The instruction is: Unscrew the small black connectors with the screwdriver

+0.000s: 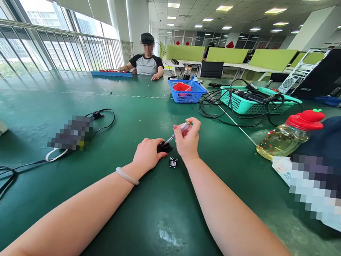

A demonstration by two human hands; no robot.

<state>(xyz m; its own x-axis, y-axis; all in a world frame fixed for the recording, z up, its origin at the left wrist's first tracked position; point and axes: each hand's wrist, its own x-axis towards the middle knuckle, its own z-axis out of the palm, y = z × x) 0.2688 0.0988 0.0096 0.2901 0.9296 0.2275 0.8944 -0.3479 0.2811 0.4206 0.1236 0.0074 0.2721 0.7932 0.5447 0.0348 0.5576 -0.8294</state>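
Observation:
My right hand (188,140) is closed round the handle of a small screwdriver (177,133), tilted with its tip pointing down and left. The tip meets a small black part (165,147) on the green table. My left hand (149,154) has its fingers closed on the left side of this black part, holding it against the tabletop; the fingers hide some of it. Just below the part, between my two hands, lies a small black-and-silver piece (173,162), touched by neither hand.
A blue basket (189,99) with a red tray and a teal basket (243,105) of cables stand farther back. At right are a drink bottle (286,137) and a tilted black case (337,73). Cables (2,170) lie at left. Another person (146,61) sits across the table.

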